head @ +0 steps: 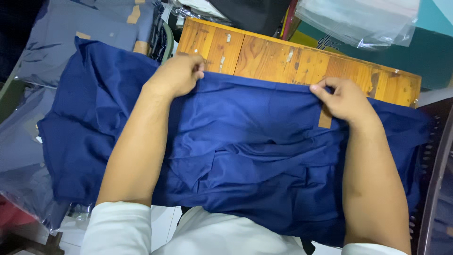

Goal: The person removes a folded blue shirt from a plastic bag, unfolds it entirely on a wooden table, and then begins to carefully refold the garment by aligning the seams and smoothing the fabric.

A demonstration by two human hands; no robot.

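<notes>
The left hand [177, 75] has its fingers curled under and pressed together, pinching the far edge of a dark blue garment [245, 141] at about eleven o'clock from the middle of the cloth. The right hand [344, 100] pinches the same edge at about one o'clock, thumb and forefinger closed on the fabric and the other fingers folded behind them. Between the two hands the edge runs in a fairly straight line. The garment lies spread and wrinkled across a wooden board [292, 59], covering its near part and hanging toward the person at six o'clock, where white sleeves [118, 226] show at the bottom of the view. Both forearms lie over the cloth, touching it. The bare part of the board, orange-brown with scraps of pale tape on it, shows past the hands at twelve o'clock. More of the blue cloth bunches out at nine o'clock, over clear plastic bags [23, 156] holding folded bluish clothing. At ten o'clock lies another bagged grey-blue garment [89, 33]. At one to two o'clock, beyond the board, a stack of empty clear plastic bags [358, 21] rests on a teal surface.
</notes>
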